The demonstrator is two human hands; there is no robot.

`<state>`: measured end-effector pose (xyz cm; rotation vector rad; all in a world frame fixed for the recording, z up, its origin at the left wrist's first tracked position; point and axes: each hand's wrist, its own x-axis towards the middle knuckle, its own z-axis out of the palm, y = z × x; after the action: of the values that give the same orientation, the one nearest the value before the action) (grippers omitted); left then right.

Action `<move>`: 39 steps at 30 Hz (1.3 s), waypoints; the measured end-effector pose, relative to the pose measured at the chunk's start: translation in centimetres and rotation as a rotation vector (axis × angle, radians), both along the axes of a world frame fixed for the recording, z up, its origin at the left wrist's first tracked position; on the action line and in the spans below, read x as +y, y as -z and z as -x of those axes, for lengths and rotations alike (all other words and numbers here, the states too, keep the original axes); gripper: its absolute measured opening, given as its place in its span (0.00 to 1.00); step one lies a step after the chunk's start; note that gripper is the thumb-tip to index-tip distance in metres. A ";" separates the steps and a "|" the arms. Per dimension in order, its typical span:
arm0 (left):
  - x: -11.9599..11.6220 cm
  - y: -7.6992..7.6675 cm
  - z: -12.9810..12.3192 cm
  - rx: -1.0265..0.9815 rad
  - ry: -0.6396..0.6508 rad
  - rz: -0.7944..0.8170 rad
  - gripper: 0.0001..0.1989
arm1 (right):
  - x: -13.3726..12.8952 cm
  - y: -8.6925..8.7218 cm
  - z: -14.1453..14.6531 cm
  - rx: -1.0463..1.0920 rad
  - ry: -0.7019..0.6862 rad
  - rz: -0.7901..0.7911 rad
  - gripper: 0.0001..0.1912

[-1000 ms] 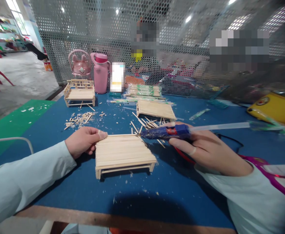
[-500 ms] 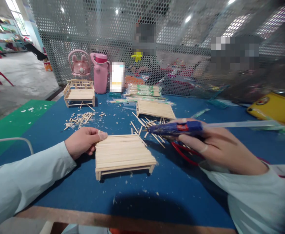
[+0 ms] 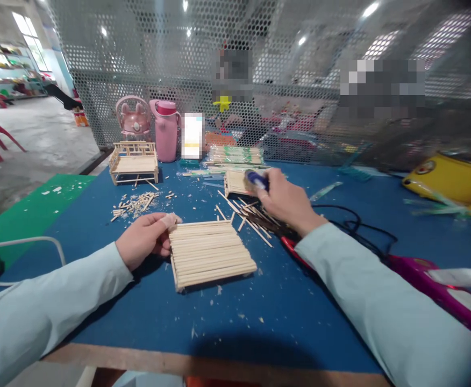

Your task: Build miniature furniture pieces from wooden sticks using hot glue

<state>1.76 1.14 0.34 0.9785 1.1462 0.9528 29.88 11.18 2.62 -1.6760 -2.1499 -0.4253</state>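
My left hand [image 3: 144, 239], with wrapped fingertips, pinches the far left corner of a small platform of wooden sticks [image 3: 211, 255]. This platform tilts a little over the blue table. Farther back, my right hand [image 3: 287, 201] is closed around a blue hot glue gun [image 3: 258, 181], largely covered by the fingers. The gun is in front of a second stick platform [image 3: 234, 185] and hides part of it. Beneath that hand lie loose wooden sticks [image 3: 254, 223] and a red-handled tool [image 3: 294, 251], partly hidden by the sleeve.
A miniature stick bench [image 3: 134, 164] stands back left, near cut stick pieces [image 3: 134, 205]. Behind are a pink bottle [image 3: 166, 134], a phone [image 3: 192, 137] and packaged sticks [image 3: 235, 156] before a perforated metal screen [image 3: 300, 123]. A yellow pouch [image 3: 441, 180] and black cable [image 3: 356, 220] lie right.
My right hand has moved the glue gun back and left, from beside the near platform to the rear one. My left hand has tipped the near platform toward me.
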 end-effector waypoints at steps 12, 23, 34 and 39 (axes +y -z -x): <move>-0.1 -0.3 0.1 0.081 0.090 0.016 0.15 | -7.7 -1.1 2.0 0.200 -0.324 0.194 0.16; 0.0 0.0 0.0 0.070 0.083 -0.001 0.14 | -8.5 0.2 3.6 0.263 -0.391 0.366 0.17; 0.1 -2.0 1.0 -0.242 -0.420 -0.054 0.02 | -7.9 -1.1 1.3 0.359 -0.238 0.492 0.21; 0.2 -1.5 0.8 -0.213 -0.452 0.050 0.04 | -8.7 0.7 3.4 0.121 -0.456 0.387 0.09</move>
<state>0.99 1.32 1.85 0.5669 1.2257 1.3465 26.50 2.49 1.95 -1.2730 -2.5353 0.2289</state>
